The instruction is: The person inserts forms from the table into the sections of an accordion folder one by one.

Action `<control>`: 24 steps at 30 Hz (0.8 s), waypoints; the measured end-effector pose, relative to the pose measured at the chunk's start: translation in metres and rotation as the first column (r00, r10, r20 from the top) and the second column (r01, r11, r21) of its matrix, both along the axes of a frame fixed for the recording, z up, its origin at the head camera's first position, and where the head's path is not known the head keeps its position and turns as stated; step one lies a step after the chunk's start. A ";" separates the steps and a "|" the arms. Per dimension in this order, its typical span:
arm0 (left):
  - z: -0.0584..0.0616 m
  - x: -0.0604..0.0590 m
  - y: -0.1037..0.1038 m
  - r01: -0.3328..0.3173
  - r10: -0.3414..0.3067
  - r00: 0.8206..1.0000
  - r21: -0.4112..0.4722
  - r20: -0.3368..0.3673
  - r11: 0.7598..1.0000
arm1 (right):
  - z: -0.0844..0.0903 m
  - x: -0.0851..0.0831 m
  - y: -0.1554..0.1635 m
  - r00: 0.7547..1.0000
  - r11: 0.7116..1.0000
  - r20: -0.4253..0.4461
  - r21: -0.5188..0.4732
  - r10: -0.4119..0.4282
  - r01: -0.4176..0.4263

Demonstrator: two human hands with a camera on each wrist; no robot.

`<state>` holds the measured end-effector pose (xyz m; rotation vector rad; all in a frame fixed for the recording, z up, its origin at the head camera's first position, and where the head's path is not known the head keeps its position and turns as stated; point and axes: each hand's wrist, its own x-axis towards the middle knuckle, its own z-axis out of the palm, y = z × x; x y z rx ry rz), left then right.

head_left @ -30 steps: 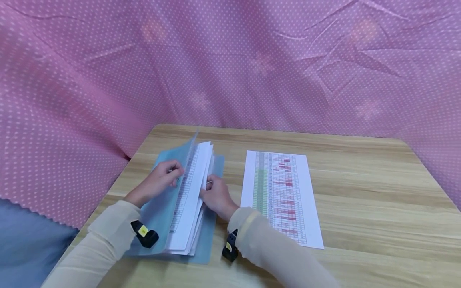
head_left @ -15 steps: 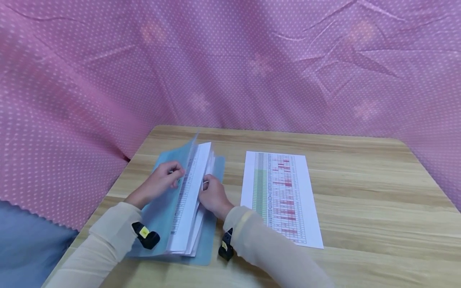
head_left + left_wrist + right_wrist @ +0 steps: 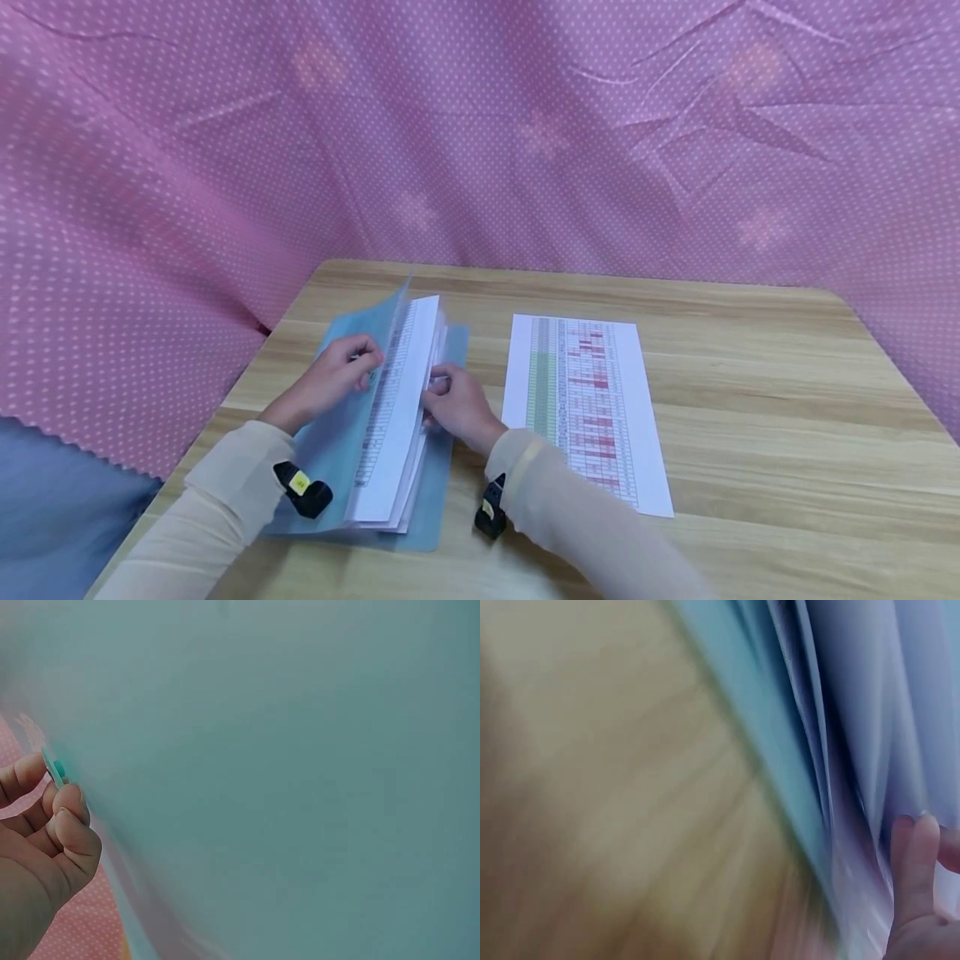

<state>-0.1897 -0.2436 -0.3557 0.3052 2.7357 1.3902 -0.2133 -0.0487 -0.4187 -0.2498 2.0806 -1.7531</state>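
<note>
A translucent blue folder (image 3: 438,500) lies spread on the table, its front cover raised at a slant. My left hand (image 3: 341,375) pinches the cover's edge by a small green snap button (image 3: 59,769), with thumb and fingers curled. White paper sheets (image 3: 401,417) printed with tables stand tilted inside the folder. At their right edge my right hand (image 3: 461,408) holds the sheets, thumb on the near side. In the right wrist view, two fingers (image 3: 915,862) touch the loose white sheets; what lies between thumb and fingers is partly hidden.
A single printed sheet (image 3: 592,417) with green and red cells lies flat on the wooden table (image 3: 780,417), right of the folder. A pink dotted cloth (image 3: 525,142) hangs behind the table and along its left side.
My right hand moved slightly left along the sheets' edge, then back right, and some sheet edges shifted. The left hand and the raised cover stay in place.
</note>
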 end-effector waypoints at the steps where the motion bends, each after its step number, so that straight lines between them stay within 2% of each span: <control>1: 0.000 0.000 0.000 0.001 -0.001 1.000 0.001 -0.001 1.000 | 0.000 0.000 0.004 1.000 1.000 0.013 -0.011 0.004 -0.004; 6: -0.002 -0.001 -0.001 -0.008 0.008 1.000 -0.002 -0.019 1.000 | -0.001 -0.003 0.027 0.999 0.999 0.034 -0.036 0.009 -0.008; 10: -0.003 -0.002 -0.002 -0.011 0.011 1.000 0.003 -0.020 1.000 | -0.003 -0.005 0.051 1.000 1.000 -0.009 -0.026 -0.016 0.016; 12: -0.003 -0.002 -0.002 -0.012 0.012 1.000 0.001 -0.017 1.000 | -0.005 -0.006 0.066 0.998 0.999 -0.049 0.003 -0.045 0.045; 15: -0.002 0.000 -0.003 -0.018 0.018 1.000 -0.001 -0.014 1.000 | -0.005 -0.009 0.095 0.988 0.989 -0.120 0.103 -0.096 0.109; 19: -0.001 0.000 -0.003 -0.016 0.016 1.000 -0.001 -0.007 1.000 | 0.001 -0.014 0.142 0.979 0.942 -0.160 0.293 -0.123 0.166; 24: 0.000 -0.001 -0.002 -0.015 0.015 1.000 -0.005 -0.001 1.000 | 0.012 -0.018 0.195 0.983 0.842 -0.156 0.513 -0.100 0.168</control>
